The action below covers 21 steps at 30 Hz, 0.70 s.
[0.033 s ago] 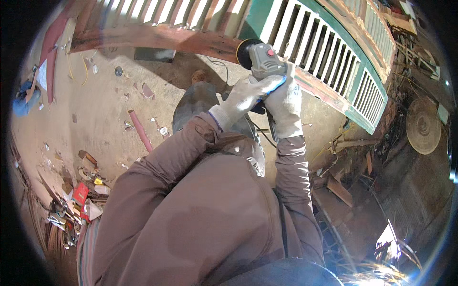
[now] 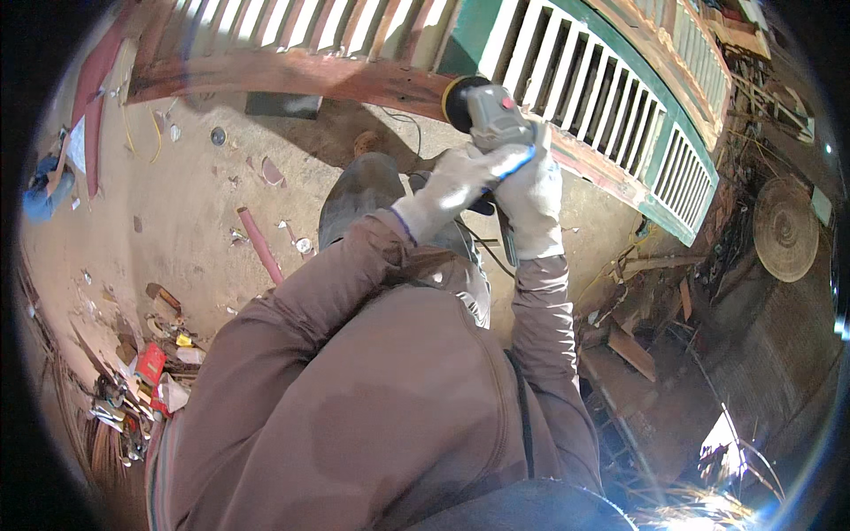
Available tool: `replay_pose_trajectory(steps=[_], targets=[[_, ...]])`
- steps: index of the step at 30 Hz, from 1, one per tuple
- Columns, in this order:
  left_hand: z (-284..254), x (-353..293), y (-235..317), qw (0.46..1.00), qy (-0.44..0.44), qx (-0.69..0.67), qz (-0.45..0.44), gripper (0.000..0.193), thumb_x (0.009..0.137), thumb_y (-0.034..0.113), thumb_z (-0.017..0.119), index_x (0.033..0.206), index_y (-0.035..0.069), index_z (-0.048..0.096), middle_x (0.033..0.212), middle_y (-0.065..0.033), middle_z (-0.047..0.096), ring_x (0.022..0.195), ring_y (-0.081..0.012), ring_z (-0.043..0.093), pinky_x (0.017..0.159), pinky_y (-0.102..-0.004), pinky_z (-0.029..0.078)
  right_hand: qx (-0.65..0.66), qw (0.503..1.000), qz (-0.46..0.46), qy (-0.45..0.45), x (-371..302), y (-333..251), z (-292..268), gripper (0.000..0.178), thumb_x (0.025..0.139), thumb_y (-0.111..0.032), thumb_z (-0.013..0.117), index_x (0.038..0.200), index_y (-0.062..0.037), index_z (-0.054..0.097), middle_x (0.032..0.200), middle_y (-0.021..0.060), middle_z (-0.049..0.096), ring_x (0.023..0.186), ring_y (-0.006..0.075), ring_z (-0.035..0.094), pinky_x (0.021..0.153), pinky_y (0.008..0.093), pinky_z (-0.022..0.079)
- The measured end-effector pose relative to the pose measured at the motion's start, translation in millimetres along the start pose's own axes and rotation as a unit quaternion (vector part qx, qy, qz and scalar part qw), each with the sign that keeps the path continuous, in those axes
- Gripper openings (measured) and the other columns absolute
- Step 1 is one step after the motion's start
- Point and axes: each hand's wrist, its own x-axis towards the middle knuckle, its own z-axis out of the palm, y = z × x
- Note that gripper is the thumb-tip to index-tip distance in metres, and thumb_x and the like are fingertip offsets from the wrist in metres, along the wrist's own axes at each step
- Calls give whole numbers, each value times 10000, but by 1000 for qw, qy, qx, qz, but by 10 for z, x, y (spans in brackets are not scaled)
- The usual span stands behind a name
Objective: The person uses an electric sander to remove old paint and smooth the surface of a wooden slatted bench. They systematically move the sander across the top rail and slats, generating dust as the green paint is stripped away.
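Both the left hand (image 2: 450, 182) and right hand (image 2: 533, 205) grip the grinder (image 2: 498, 117), its disc (image 2: 458, 102) at the rail (image 2: 310, 78), contact unclear, where a loosened grip or tilted disc could cause kickback or gouging.

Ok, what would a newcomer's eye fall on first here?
Probably the grey power tool at upper centre, gripped by the gloved left hand and right hand, its dark disc at the edge of the slatted woodwork. That woodwork, reddish at upper left and green with white slats at upper right, follows. Far right, a round tan disc stands out.
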Motion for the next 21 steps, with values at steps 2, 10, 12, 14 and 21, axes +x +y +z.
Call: replay_pose_trajectory(steps=[2, 10, 12, 14, 21], targets=[[157, 182, -33, 992, -15, 127, -15, 490, 1030, 436, 692, 1352, 67, 702, 1050, -33, 753, 824, -90, 708, 693, -249, 574, 19, 998, 61, -10, -54, 196, -180, 679, 893, -288, 794, 1437, -7, 501, 1010, 289, 746, 943, 480, 740, 798, 510, 594], [924, 819, -256, 981, -130, 123, -74, 610, 925, 552, 782, 1275, 55, 725, 1096, -73, 737, 920, -154, 706, 756, -338, 601, 79, 979, 184, 28, -121, 1233, -639, 510, 881, -299, 828, 1253, -27, 610, 1039, 246, 775, 969, 365, 785, 819, 456, 609], [740, 860, -353, 986, -122, 79, -84, 636, 916, 549, 795, 1278, 33, 713, 1105, -73, 735, 929, -154, 710, 764, -346, 604, 67, 987, 129, 64, -75, 960, -486, 511, 887, -320, 826, 1250, -33, 609, 1032, 249, 776, 970, 378, 785, 818, 468, 611], [507, 529, -133, 993, -95, 63, -33, 631, 929, 515, 777, 1334, 39, 694, 1128, -89, 743, 947, -169, 723, 796, -328, 586, 23, 978, 207, -16, 13, 561, -390, 546, 887, -353, 814, 1276, -55, 575, 1005, 284, 761, 981, 460, 759, 803, 520, 609], [430, 544, -271, 998, -34, 47, -13, 422, 1043, 333, 703, 1365, 61, 676, 1134, -18, 733, 986, -67, 680, 823, -246, 567, 7, 998, 67, 3, -3, 559, -277, 730, 913, -330, 758, 1473, 48, 482, 952, 282, 749, 882, 455, 753, 775, 519, 598]])
